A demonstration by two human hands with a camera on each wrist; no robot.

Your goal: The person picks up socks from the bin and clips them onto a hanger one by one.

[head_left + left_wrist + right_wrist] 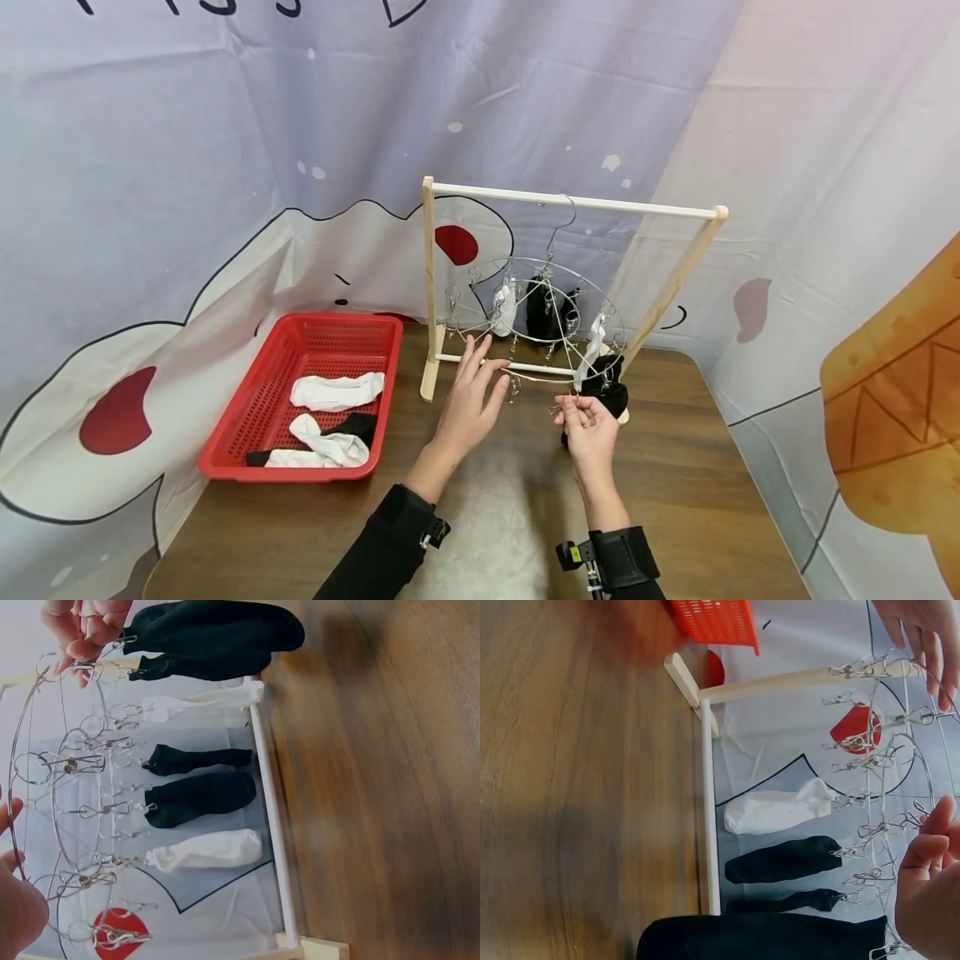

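Observation:
A round metal clip hanger hangs by its hook from a small rack's bar. My left hand is at the hanger's front left rim, its fingers extended and spread. At the front right my right hand pinches a small metal clip at the rim, thumb against forefinger; the fingers partly hide it. Black socks hang close beside that hand. Farther round the ring, clips hold a white sock, a black sock and others. Several bare clips dangle on the left hand's side.
A red plastic basket stands left of the rack on the wooden table, with white and black socks inside. The rack's wooden posts flank the hanger, and a low white crossbar joins them. A printed cloth hangs behind.

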